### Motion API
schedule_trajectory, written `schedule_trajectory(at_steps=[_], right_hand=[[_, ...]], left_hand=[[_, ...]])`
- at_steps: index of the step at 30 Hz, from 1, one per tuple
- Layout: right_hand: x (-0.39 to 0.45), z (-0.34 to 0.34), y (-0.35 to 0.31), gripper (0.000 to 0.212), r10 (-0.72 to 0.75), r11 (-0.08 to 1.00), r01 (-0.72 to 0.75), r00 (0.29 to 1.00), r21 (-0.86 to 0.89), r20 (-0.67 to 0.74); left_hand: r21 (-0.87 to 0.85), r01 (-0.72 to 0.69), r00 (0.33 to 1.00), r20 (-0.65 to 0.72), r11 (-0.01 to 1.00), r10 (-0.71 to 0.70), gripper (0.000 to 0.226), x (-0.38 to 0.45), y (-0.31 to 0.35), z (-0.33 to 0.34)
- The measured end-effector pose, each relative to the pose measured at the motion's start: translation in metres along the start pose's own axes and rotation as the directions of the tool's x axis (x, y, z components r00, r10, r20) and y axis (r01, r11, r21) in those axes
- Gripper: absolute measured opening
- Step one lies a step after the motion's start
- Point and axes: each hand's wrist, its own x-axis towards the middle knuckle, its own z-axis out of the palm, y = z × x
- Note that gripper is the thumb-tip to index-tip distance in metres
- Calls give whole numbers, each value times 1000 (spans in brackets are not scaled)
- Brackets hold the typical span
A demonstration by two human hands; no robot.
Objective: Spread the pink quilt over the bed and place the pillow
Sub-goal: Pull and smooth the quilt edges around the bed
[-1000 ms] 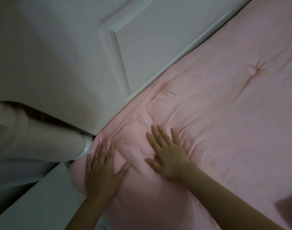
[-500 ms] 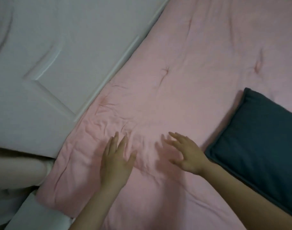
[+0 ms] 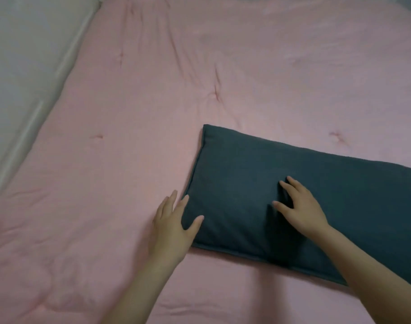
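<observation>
The pink quilt (image 3: pixel 134 127) lies spread flat across the bed, with a few shallow creases and stitched tufts. A dark teal pillow (image 3: pixel 251 183) rests on it at the lower right, lying flat and slightly askew. My left hand (image 3: pixel 173 226) is open at the pillow's left edge, thumb and fingertips over the edge, palm on the quilt. My right hand (image 3: pixel 298 206) lies open with fingers spread on top of the pillow's middle, pressing into it.
A white panelled wall or door (image 3: pixel 19 66) runs along the bed's left side, meeting the quilt's edge. The quilt stretches far ahead and to the right beyond the pillow.
The view has swung right from the quilt's left corner. Both hands have left the wrinkled quilt edge and moved right onto the pillow, which is now fully in view.
</observation>
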Motion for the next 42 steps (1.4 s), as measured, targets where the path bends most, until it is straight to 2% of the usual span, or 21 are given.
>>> schedule_trajectory(at_steps=[3,5,6,8,9,11,12,13,16,20,22,24,26,28,31,33,36,39,42], right_hand=[[10,-15,43,68,98,992,-96,995,-76,31],[14,-26,77,72,196,976,-191,980,-108,37],[16,-31,92,74,249,962,-243,968,-125,31],[18,-41,123,83,376,918,-373,927,-136,-5],[19,-48,139,90,465,880,-466,885,-85,-34],[23,-59,161,103,654,756,-643,753,124,-77],[28,-62,169,108,719,689,-694,692,211,-72],[33,-63,173,110,748,653,-720,662,232,-53],[49,-50,179,105,720,692,-716,694,95,-9],[55,-37,173,111,656,755,-655,753,32,-56],[51,-31,158,119,511,858,-513,857,-20,-65],[51,-22,134,122,298,952,-297,955,-79,2],[56,-9,116,117,152,984,-143,984,-107,90],[65,7,114,103,98,987,-89,993,-135,62],[76,24,113,66,107,969,-135,984,-208,-141],[80,36,110,50,118,959,-168,969,-228,-216],[87,41,102,44,77,960,-154,949,-235,-307],[89,32,91,39,101,971,-173,922,-165,-373],[85,15,73,36,267,958,-288,890,-2,-369]], left_hand=[[99,-161,986,60,982,156,77,34,57,27],[169,-222,972,123,960,202,87,57,90,47],[175,-192,976,137,966,169,90,68,98,55],[107,-32,987,159,994,14,96,89,104,67],[67,61,979,191,996,-72,101,101,105,73],[92,184,951,236,979,-201,113,120,99,78],[123,238,934,244,963,-262,120,128,96,80],[143,302,912,244,943,-329,127,134,94,80],[136,458,843,245,878,-478,149,146,92,85],[188,494,816,239,849,-527,158,162,92,101],[230,508,808,207,830,-552,154,167,94,108],[262,510,810,175,819,-560,149,172,95,113],[275,511,814,150,814,-561,147,174,92,116],[272,502,829,119,821,-547,145,176,89,117],[252,488,853,67,836,-518,137,177,85,122],[225,471,868,53,853,-494,130,178,83,124],[177,422,900,35,889,-434,117,180,80,120],[108,358,934,-54,928,-354,105,172,82,116],[-26,313,943,-111,949,-314,91,160,86,111]])
